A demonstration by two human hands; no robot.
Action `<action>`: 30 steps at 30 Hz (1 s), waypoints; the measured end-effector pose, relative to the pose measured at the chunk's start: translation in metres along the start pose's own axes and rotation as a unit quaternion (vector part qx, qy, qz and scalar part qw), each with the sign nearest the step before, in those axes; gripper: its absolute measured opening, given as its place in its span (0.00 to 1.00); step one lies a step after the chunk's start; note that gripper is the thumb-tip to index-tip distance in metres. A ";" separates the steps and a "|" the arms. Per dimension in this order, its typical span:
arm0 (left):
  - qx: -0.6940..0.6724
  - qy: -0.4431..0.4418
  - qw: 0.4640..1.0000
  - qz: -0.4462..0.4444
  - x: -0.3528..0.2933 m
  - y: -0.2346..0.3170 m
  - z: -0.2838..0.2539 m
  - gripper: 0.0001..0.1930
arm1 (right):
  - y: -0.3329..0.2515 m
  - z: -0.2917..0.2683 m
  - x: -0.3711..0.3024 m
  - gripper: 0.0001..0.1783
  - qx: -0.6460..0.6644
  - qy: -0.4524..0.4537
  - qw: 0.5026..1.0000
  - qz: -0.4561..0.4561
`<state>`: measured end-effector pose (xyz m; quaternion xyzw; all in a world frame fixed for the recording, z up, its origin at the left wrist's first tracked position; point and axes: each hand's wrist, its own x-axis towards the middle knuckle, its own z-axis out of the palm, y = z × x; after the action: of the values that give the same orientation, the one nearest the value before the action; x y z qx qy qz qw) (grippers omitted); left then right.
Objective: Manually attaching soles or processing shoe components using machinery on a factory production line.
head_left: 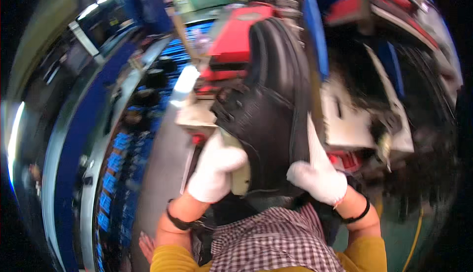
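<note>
A black leather shoe [268, 124] is held up in front of my body, its rounded toe pointing away from me and its sole edge along the right. My left hand [217, 168], in a white glove, grips the shoe's left side next to the pale lining [241, 176] at its opening. On the right side, by the sole and heel, my right hand [319, 176] in a white glove is closed around it. Both thumbs lie over the near side; most of the fingers are hidden behind the shoe.
Red and cream machines stand ahead [244, 33] and to the right [350, 116]. Along the left runs a blue rack or conveyor [116, 173] with dark items on it. A bare hand [146, 246], apparently another person's, shows at lower left. Surroundings are motion-blurred.
</note>
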<state>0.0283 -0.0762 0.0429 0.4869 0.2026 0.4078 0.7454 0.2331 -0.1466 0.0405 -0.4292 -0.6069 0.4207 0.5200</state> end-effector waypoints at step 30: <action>0.617 -0.276 0.625 0.392 0.341 0.057 0.297 0.29 | 0.068 -0.365 0.073 0.61 -0.629 -0.003 0.704 0.331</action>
<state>0.4120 0.0426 0.2583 0.9556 -0.0180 0.2876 0.0618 0.5947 -0.0340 0.0338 -0.8289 -0.5506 0.0881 -0.0451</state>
